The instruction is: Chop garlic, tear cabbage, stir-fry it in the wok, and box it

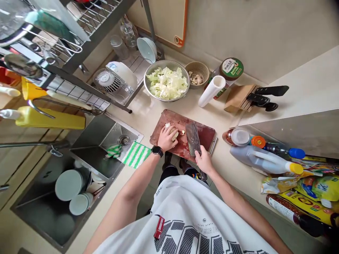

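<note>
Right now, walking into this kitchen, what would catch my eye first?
A broad steel cleaver stands out, held in the person's right hand over a stained reddish-brown cutting board, while the left hand covers a pale lump. Just behind the board sits a round steel bowl heaped with shredded pale-green cabbage. Farther right, a light wooden knife block holds black-handled knives.

Reddish-brown cutting board (203, 135), darkly stained, beneath both grips

Left grip (166, 138) over pale yellow garlic (174, 134), right grip (204, 160) around a grey cleaver (192, 138); left of them, green-and-white striped cloth (135, 154); beyond, pale green cabbage (166, 83) in a silver bowl (166, 62).
</note>
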`<state>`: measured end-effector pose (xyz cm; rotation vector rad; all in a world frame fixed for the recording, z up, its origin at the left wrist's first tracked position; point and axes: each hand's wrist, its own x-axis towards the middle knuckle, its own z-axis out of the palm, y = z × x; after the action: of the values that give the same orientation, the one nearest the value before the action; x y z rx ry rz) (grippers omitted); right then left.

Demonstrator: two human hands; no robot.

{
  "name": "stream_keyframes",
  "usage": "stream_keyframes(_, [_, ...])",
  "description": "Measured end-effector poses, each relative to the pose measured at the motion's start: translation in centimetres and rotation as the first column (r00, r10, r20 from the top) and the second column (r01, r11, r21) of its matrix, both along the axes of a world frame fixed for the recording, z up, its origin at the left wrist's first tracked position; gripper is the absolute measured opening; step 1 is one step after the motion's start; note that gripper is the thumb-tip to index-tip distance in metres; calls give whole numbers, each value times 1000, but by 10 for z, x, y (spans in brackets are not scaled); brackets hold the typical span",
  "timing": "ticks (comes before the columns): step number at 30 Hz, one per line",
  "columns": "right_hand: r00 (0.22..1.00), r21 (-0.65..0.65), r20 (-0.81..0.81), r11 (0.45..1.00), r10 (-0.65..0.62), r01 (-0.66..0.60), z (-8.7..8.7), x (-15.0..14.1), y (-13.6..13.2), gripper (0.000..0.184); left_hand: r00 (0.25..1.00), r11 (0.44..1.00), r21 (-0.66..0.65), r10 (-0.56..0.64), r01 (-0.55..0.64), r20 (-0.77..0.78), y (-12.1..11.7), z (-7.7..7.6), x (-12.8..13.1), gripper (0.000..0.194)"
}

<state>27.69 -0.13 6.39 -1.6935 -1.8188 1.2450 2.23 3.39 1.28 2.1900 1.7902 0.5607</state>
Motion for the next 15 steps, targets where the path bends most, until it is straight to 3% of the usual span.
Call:
stream_keyframes(2, [992, 130, 112, 989, 56, -70, 4, -17, 2, 11, 998, 998, 47, -48, 46, 40, -8, -1, -10, 61])
stream_keyframes(5, [951, 201, 279, 960, 133, -193, 17, -48, -1, 23, 992, 990, 115, 66, -79, 109, -19, -7, -12, 63])
stream_keyframes(8, [888, 122, 425, 960, 178, -251, 32, -81, -7, 34, 968, 970, 114, 194, -213, 158, -28, -14, -5, 43])
stream_keyframes(12, [824, -10, 521, 967, 223, -255, 40, -114, -9, 38, 967, 979, 16, 198, -203, 162, -30, -17, 2, 23])
stream_keyframes(15, [790, -109, 562, 969, 245, -223, 37, -127, -5, 34, 966, 980, -32, 201, -198, 160, -27, -17, 2, 20])
